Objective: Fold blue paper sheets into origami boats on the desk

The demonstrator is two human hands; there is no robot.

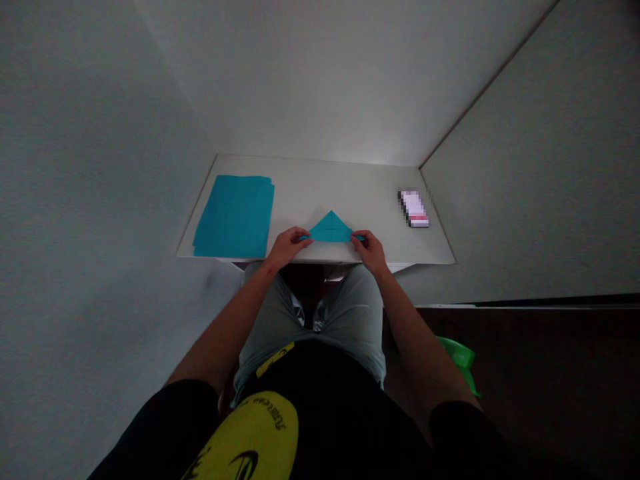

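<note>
A folded blue paper triangle (331, 229) lies at the front of the white table (325, 180), its peak pointing away from me and crease lines showing on its face. My left hand (290, 244) pinches its left corner between thumb and fingers. At the opposite corner, my right hand (369, 249) holds the paper in the same kind of pinch. Parts of both corners are hidden by my fingers.
Left on the table is a stack of blue paper sheets (235, 217). A phone (415, 209) with a blurred-out screen lies at the right. Walls border the table at the back and sides. On the floor at lower right stands a green plastic object (459, 353).
</note>
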